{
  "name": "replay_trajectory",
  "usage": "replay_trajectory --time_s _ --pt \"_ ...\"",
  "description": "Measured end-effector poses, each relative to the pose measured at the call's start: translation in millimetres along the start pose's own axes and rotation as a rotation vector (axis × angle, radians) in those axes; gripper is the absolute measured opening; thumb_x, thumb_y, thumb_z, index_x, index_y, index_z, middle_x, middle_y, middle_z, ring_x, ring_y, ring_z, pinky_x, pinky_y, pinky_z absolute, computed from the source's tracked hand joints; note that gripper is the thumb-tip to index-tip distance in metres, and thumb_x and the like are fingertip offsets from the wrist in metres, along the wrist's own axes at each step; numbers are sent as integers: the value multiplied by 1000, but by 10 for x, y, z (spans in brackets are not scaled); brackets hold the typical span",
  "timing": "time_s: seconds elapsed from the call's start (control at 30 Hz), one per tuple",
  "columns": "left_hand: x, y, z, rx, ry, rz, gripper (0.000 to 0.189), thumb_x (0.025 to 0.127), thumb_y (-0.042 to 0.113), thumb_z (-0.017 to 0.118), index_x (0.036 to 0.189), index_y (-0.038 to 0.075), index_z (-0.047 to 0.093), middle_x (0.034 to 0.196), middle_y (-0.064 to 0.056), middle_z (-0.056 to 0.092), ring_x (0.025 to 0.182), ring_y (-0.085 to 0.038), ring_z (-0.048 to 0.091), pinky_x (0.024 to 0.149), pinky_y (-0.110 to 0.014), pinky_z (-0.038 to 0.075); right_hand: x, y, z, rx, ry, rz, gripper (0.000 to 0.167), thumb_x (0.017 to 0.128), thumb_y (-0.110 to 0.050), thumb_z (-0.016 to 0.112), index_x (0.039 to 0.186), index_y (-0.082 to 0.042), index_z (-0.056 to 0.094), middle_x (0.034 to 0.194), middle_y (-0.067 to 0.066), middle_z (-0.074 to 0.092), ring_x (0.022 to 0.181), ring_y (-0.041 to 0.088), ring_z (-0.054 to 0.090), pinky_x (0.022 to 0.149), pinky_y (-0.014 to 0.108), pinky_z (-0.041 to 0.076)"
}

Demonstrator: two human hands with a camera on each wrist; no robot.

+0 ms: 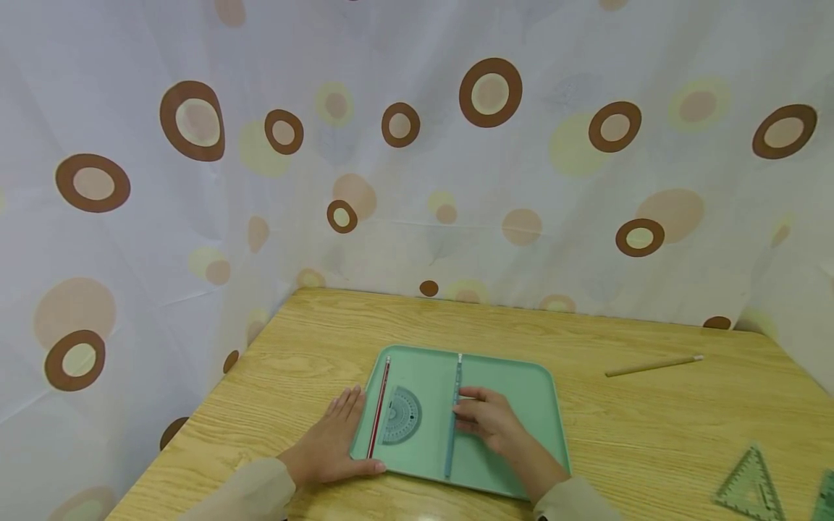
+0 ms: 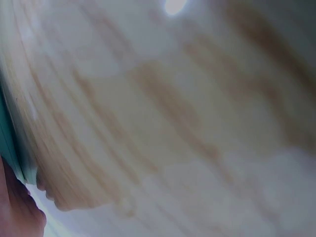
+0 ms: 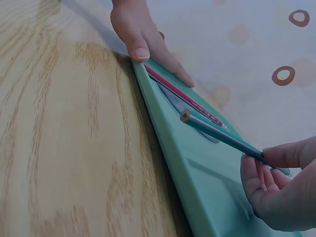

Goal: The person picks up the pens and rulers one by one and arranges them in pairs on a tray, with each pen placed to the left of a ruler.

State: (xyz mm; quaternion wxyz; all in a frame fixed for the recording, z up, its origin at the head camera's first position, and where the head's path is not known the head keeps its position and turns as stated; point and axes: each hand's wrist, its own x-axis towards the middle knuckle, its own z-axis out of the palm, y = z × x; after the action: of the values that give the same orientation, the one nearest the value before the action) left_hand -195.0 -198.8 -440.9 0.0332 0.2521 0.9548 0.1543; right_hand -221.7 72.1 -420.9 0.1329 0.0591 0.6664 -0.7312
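Note:
My right hand pinches a blue-green pencil between thumb and fingers. In the right wrist view this pencil hangs just above the tray, its blunt wooden end toward the left and a shadow below it. The light green tray lies on the table. My left hand rests at its left edge, fingers straight and thumb along the front rim. On the tray's left side lie a red pencil and, beside it, a clear protractor. The left wrist view is mostly blurred.
A plain tan pencil lies on the wooden table right of the tray. Farther right and nearer are a green triangular set square and a green piece cut off by the frame. A patterned curtain stands behind.

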Motion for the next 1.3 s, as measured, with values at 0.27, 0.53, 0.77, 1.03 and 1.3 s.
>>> replay_trajectory --time_s 0.27,0.53,0.77,1.03,1.3 --pt "-5 -3 2 5 9 7 108 79 66 54 144 -10 14 150 -30 15 141 -42 15 114 -52 19 49 9 113 -4 69 -8 40 82 12 56 120 16 47 86 11 62 64 10 59 63 27 54" --pt "-10 -6 4 3 4 0 109 79 67 54 145 -10 14 151 -29 14 141 -41 14 114 -52 18 100 18 182 -34 103 9 37 82 13 54 118 16 47 82 12 59 60 10 58 61 26 55" --pt "2 -6 4 -12 -17 -14 108 79 66 54 145 -8 12 152 -27 11 142 -39 11 115 -50 16 108 -26 222 -85 120 32 37 81 13 55 117 15 48 82 13 59 57 10 57 60 26 55" --pt "-2 -8 1 2 -13 -5 108 79 67 53 145 -9 13 151 -29 12 142 -40 12 115 -51 17 154 -44 297 -144 166 67 35 79 12 57 113 12 51 79 12 56 56 10 56 55 23 54" --pt "-5 -2 -4 0 -16 -11 108 79 67 53 145 -9 13 152 -29 13 142 -40 13 115 -50 17 173 -74 373 -204 211 91 31 78 14 57 109 11 54 75 12 56 53 9 55 51 22 53"
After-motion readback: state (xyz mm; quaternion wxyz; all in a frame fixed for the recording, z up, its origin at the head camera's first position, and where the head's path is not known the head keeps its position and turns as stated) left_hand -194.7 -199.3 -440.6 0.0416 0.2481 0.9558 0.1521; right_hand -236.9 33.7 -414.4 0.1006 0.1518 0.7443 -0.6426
